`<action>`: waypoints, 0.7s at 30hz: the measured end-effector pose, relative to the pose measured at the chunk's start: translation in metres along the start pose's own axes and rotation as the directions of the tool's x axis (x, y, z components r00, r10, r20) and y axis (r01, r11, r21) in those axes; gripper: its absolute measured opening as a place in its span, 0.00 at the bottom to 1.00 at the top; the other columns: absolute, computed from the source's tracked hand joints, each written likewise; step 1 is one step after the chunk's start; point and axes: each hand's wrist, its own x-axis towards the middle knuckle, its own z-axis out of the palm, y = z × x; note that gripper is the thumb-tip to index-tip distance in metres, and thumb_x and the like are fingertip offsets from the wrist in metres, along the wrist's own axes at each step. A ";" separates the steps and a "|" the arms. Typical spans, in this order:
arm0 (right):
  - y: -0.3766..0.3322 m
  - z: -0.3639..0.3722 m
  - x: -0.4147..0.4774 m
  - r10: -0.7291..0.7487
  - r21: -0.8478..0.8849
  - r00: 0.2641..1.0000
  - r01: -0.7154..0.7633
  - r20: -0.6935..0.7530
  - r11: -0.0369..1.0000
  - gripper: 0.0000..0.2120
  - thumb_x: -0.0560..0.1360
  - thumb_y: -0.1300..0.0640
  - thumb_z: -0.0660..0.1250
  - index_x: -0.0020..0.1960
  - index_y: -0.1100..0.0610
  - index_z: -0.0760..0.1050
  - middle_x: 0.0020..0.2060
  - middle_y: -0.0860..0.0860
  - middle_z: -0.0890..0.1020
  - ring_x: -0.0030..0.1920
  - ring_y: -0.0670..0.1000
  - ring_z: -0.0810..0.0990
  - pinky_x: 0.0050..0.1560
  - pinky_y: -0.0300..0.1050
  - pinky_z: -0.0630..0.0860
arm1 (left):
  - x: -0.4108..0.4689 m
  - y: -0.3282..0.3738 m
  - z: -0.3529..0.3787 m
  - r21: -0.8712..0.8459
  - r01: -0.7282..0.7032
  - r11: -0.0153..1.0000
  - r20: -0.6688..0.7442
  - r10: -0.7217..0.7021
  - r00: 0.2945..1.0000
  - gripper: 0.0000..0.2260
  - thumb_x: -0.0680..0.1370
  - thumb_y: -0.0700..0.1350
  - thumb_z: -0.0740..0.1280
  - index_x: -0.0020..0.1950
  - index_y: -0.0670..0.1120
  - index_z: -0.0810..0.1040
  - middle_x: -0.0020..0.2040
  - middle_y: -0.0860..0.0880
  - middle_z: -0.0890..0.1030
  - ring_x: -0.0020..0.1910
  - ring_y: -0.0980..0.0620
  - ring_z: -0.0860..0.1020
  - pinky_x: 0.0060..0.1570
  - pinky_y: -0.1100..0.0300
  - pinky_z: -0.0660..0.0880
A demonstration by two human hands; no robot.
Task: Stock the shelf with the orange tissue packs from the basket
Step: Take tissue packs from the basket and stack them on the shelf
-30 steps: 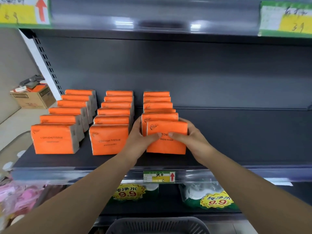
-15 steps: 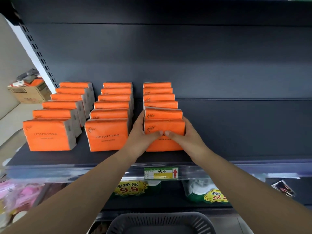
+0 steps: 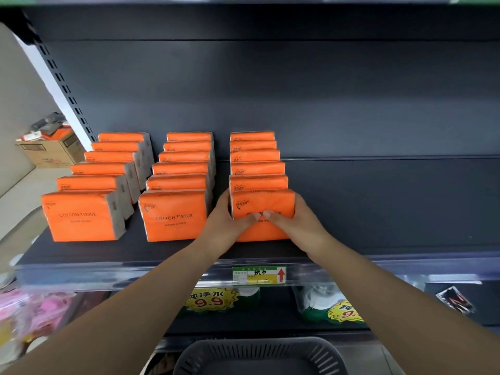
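Head view:
- A green and yellow price tag (image 3: 259,275) with a red arrow sits on the front rail of the dark shelf (image 3: 378,212).
- Straight above the price tag, the front orange tissue pack (image 3: 266,204) stands upright on the shelf board, close to the front edge.
- The left hand (image 3: 224,220) grips this pack by its left side, with the thumb laid across the orange face.
- The right hand (image 3: 300,220) grips the pack's right side in the same way; the two thumbs nearly meet at the middle of the face.
- Five more orange packs (image 3: 257,169) stand behind the held one, in a row running back from above the price tag to the rear panel.
- Up and to the left of the price tag stands a middle row of six packs (image 3: 173,215), its front one printed "COTTON TISSUE".
- Further left of the price tag stands a third row of six (image 3: 81,215).
- Below the price tag, at the bottom edge, shows the slotted rim of a dark grey basket (image 3: 259,355); what it holds cannot be seen.
- Just below and left of the price tag hangs a yellow "9.9" sticker (image 3: 209,300).
- Far up and left of the price tag, past the shelf upright, sits a cardboard box (image 3: 51,152).
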 end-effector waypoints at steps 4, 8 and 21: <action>-0.009 -0.004 -0.003 0.012 -0.044 0.999 -0.014 -0.044 0.999 0.28 0.75 0.51 0.70 0.71 0.52 0.63 0.54 0.45 0.77 0.57 0.47 0.77 0.54 0.41 0.74 | -0.002 0.007 -0.003 0.044 0.027 0.999 -0.040 -0.025 0.999 0.31 0.74 0.46 0.73 0.74 0.49 0.63 0.61 0.53 0.76 0.55 0.57 0.74 0.47 0.68 0.72; -0.023 -0.011 -0.006 -0.022 -0.124 0.997 0.012 -0.075 0.992 0.30 0.76 0.51 0.68 0.74 0.54 0.59 0.56 0.41 0.75 0.60 0.47 0.75 0.57 0.41 0.72 | -0.005 0.022 -0.008 0.063 0.010 0.998 -0.067 -0.006 0.998 0.27 0.76 0.44 0.70 0.73 0.48 0.64 0.62 0.53 0.73 0.60 0.56 0.72 0.56 0.60 0.72; -0.073 -0.019 -0.041 -0.280 -0.813 0.958 0.207 0.057 0.544 0.32 0.80 0.46 0.58 0.78 0.52 0.49 0.78 0.52 0.49 0.78 0.52 0.44 0.77 0.51 0.47 | -0.032 0.081 -0.015 0.486 -0.230 0.843 0.003 0.262 0.965 0.29 0.79 0.44 0.66 0.78 0.47 0.59 0.76 0.49 0.65 0.74 0.52 0.64 0.70 0.65 0.58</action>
